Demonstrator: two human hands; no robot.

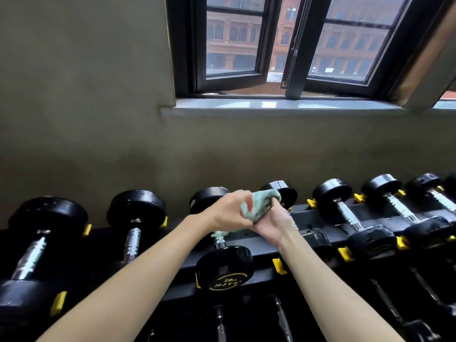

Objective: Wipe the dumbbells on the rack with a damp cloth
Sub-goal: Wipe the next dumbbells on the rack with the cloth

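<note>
A row of black dumbbells with chrome handles lies across the top tier of a black rack (261,254) with yellow clips. Both my hands meet above the middle of the row and grip a pale green cloth (259,202), bunched between them. My left hand (228,209) closes on its left side, my right hand (272,224) holds it from below and right. Under them lies a dumbbell (224,266) with yellow lettering on its near head; a tail of cloth hangs onto its handle. The dumbbell (280,191) to its right is mostly hidden by my right hand.
More dumbbells sit to the left (134,213) and right (350,215) on the top tier, with others on a lower tier (281,317) below. A grey wall stands right behind the rack. Above it is a window (278,45) with a pale sill, partly ajar.
</note>
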